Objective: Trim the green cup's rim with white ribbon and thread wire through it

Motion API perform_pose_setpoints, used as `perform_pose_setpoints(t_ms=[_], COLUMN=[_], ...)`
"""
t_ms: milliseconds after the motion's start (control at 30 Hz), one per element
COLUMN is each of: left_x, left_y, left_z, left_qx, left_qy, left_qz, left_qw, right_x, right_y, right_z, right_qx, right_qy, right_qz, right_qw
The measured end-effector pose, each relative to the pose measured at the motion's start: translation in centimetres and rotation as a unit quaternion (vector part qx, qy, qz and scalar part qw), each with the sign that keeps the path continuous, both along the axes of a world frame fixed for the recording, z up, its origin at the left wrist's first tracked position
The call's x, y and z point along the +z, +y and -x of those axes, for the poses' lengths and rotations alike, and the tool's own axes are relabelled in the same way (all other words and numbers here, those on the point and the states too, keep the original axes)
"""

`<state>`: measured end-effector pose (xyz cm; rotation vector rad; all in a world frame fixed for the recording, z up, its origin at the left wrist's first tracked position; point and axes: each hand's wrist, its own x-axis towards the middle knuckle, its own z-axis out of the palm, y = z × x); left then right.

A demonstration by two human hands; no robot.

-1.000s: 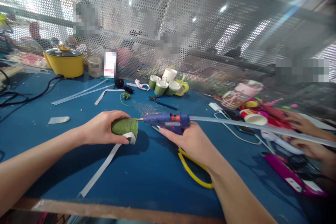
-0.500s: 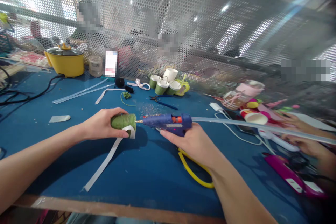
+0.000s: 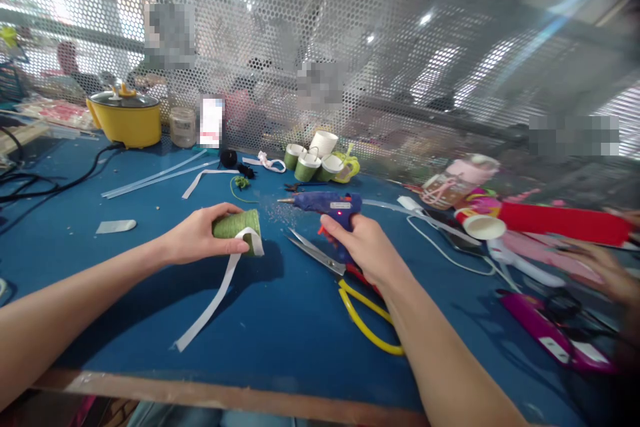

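Glue gun (image 3: 320, 202) now sits farther from green cup (image 3: 235, 225).
Left hand (image 3: 197, 238) grips cup, white strip (image 3: 223, 288) trailing below; right hand (image 3: 374, 250) grips gun, scissors (image 3: 331, 261) beneath.

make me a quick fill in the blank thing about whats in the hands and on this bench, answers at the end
The left hand holds a cord-wrapped cup coloured ____.
The right hand holds a blue, metal-tipped ____.
The most visible handle of the scissors is ____.
Between the lidded pot and the phone stands a clear ____.

Missing words: green; glue gun; yellow; jar.
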<state>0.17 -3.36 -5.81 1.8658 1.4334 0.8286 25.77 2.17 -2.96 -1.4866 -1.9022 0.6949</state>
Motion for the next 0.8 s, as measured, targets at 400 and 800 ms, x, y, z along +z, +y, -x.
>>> perform_pose_setpoints(t_ms=[400,800], left_x=[-0.1,-0.2], left_y=[-1.0,-1.2], left_z=[-0.9,-1.9], left_qx=[-0.032,0.036], left_qy=[-0.037,-0.099], left_qz=[0.008,0.016], left_qw=[0.999,0.994], right_x=[-3.2,1.4], right_y=[4.1,-3.2], right_z=[-0.3,4.1], right_qx=[-0.036,0.272], right_qy=[-0.195,-0.019], right_qz=[-0.016,-0.002], right_qw=[0.980,0.962])
